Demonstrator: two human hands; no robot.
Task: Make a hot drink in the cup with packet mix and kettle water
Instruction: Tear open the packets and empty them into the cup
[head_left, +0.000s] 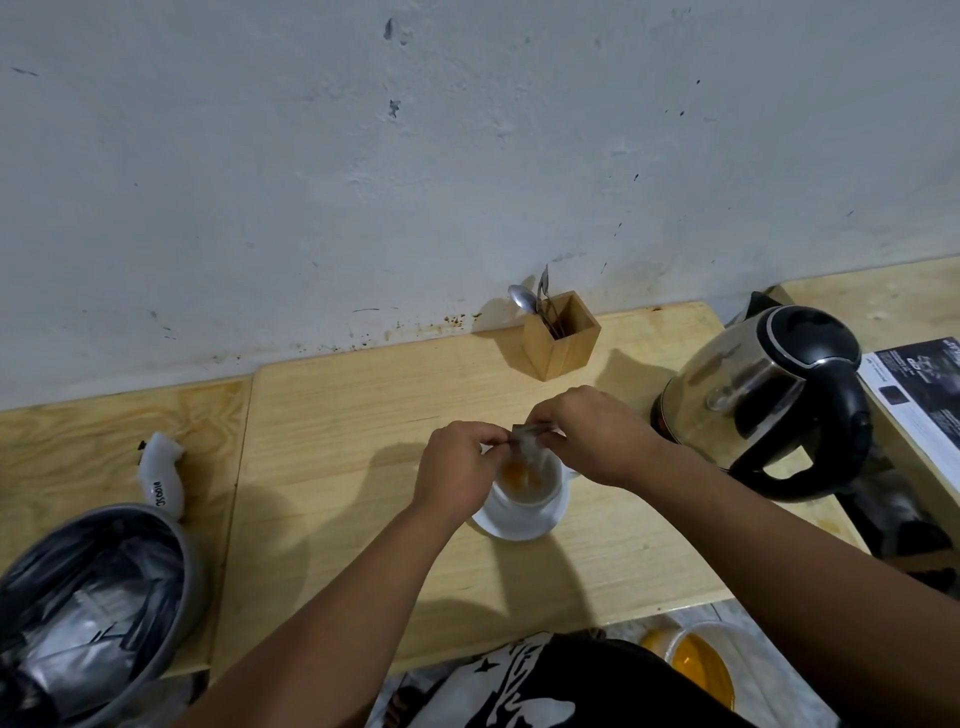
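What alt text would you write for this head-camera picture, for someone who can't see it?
Two bare hands, left hand and right hand, hold a small packet over a white cup on a saucer, orange mix inside. On the wooden table stand a steel kettle at right and a spoon holder behind.

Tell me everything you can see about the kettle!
The kettle is shiny metal with a black lid on top and a big curved black handle facing the person. Its lid looks closed. It stands upright on the wooden table, right of the cup and apart from it. Neither hand touches it; the wooden spoon holder stands to its left.
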